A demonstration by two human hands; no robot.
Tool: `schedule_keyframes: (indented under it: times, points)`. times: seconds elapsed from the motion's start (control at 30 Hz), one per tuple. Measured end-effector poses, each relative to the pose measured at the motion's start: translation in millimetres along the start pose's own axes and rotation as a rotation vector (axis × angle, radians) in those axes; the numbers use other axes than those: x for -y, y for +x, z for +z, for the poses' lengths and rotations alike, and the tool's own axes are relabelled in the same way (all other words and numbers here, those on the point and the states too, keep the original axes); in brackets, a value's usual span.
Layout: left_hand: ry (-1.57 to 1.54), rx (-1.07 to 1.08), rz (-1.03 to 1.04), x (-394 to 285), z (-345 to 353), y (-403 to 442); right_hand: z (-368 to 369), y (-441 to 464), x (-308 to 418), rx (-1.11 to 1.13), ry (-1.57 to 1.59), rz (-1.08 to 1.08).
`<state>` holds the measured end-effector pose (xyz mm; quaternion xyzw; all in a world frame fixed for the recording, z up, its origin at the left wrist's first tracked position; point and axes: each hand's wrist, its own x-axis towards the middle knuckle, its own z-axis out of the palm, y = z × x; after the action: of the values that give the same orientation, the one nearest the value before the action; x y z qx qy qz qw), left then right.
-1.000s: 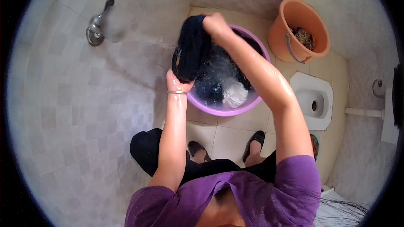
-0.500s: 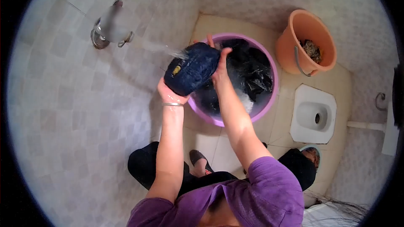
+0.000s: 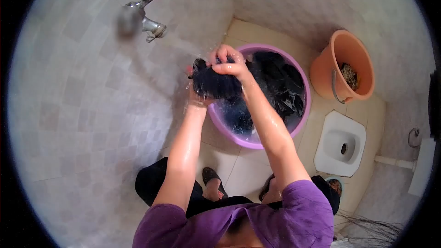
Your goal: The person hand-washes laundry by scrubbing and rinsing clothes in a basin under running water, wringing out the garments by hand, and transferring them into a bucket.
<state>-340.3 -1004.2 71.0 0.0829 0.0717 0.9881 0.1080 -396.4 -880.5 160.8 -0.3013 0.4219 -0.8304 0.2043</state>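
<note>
Both my hands hold a wet, bunched dark navy cloth (image 3: pixel 216 84) in the water falling from the wall tap (image 3: pixel 154 27). From above, my right hand (image 3: pixel 231 64) grips it, fingers curled over its upper edge. My left hand (image 3: pixel 198 99) supports it from below and the left side; most of those fingers are hidden behind the cloth. Splashes surround the cloth and my wrists. Just beyond, to the right, a purple tub (image 3: pixel 305 105) holds dark wet clothes (image 3: pixel 280 85) in cloudy water.
An orange bucket (image 3: pixel 321 71) with something crumpled inside stands right of the tub. Below it, a white squat toilet (image 3: pixel 322 142) is set in the tiled floor. The tiled wall (image 3: pixel 82 110) rises at left. My feet are below the tub.
The cloth has been turned over, so its yellow patch no longer shows. My right hand has moved from its right side onto its top and closed. The view has shifted slightly.
</note>
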Motion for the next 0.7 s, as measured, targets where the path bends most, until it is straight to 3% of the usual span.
schedule_keyframes:
  times: [0.03,0.1,0.13,0.17,0.23,0.3,0.33,0.37,0.4,0.43,0.53,0.57,0.63,0.7]
  points:
    - [-0.004,0.004,0.011,0.0,-0.9,12.2,2.3,-7.1,-7.6,-0.003,0.070,-0.009]
    - [0.077,0.498,0.045,4.5,3.7,31.8,-7.6,-13.2,-33.7,-0.018,0.156,-0.174]
    - [0.070,0.494,0.049,6.6,4.9,28.9,0.6,-20.0,-28.7,-0.206,0.313,-0.153]
    - [0.112,0.146,0.119,10.3,6.2,21.8,8.3,-27.1,-21.6,-0.396,0.470,-0.133]
    - [0.182,-0.546,0.247,12.0,1.4,9.2,-3.1,-33.9,-30.9,-0.635,0.466,-0.097]
    - [0.068,-0.536,0.339,11.1,-14.8,7.2,-20.5,-39.2,-47.9,-0.791,0.496,-0.069]
    - [0.234,-0.650,0.451,13.3,-16.2,6.5,-25.1,-41.3,-50.8,-0.801,0.484,-0.068]
    - [0.404,-0.763,0.558,18.0,-13.5,4.7,-28.7,-45.5,-53.0,-0.829,0.555,0.089]
    - [0.583,-0.737,0.678,30.1,52.9,10.8,-33.0,-40.7,-44.9,-0.856,0.644,0.235]
    - [0.575,-0.732,0.666,33.8,59.6,8.6,-41.1,-39.7,-57.5,-0.933,0.597,0.234]
    - [1.376,-0.634,0.721,36.9,61.9,-1.2,-43.1,-46.0,-58.0,-0.841,0.526,0.453]
    - [1.370,-0.623,0.695,35.8,64.0,-5.7,-41.4,-50.1,-57.8,-0.816,0.527,0.487]
    - [1.872,-0.243,0.751,34.3,73.7,-11.4,-40.5,-55.7,-60.5,-0.657,0.474,0.509]
    - [1.953,-0.063,0.697,38.8,90.9,-14.4,-42.8,-59.5,-50.5,-0.468,0.531,0.694]
